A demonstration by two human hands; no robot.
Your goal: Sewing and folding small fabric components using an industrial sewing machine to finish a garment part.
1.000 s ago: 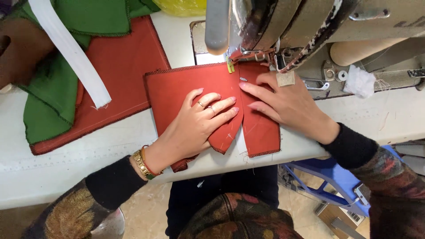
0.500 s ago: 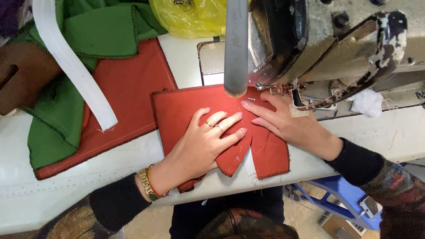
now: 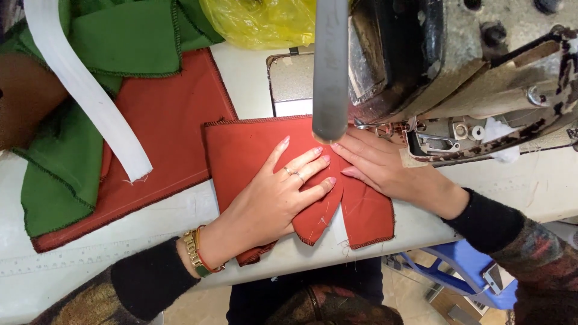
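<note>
left hand [image 3: 274, 195] spread flat on rust-red fabric piece [image 3: 253, 150] | right hand [image 3: 385, 168] flat beside it, nearer sewing machine head [image 3: 445, 72] | cloth's long axis runs toward the machine head

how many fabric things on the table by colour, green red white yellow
red fabric pieces: 2, one under both hands, one to the left
green fabric pieces: 2, one up top, one lower left
white strip: 1
yellow plastic bag: 1
total: 6
The left hand and the right hand lie flat on the red piece.
</note>
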